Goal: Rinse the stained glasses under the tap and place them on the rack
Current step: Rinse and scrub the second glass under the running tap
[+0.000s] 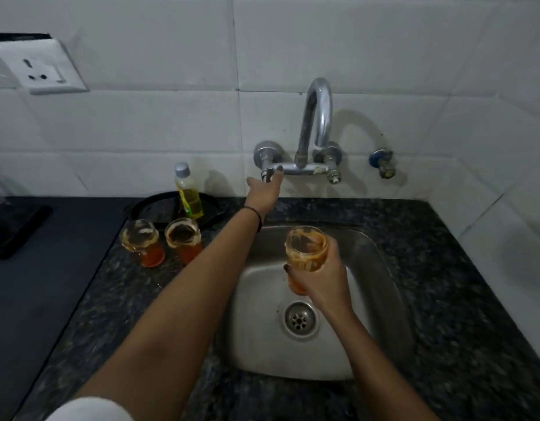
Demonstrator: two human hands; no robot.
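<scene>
One tap handle hidden under left hand.

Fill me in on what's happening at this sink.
A person is about to rinse stained glasses. The right hand holds one orange-stained glass over the sink, while the left hand has its grip on the tap handle. No water shows yet. Two more stained glasses wait on the counter to the left.

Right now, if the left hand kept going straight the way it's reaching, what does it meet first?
The left hand is already at the tap's left valve handle; beyond it is the tiled wall. Depth between them is unclear.
</scene>
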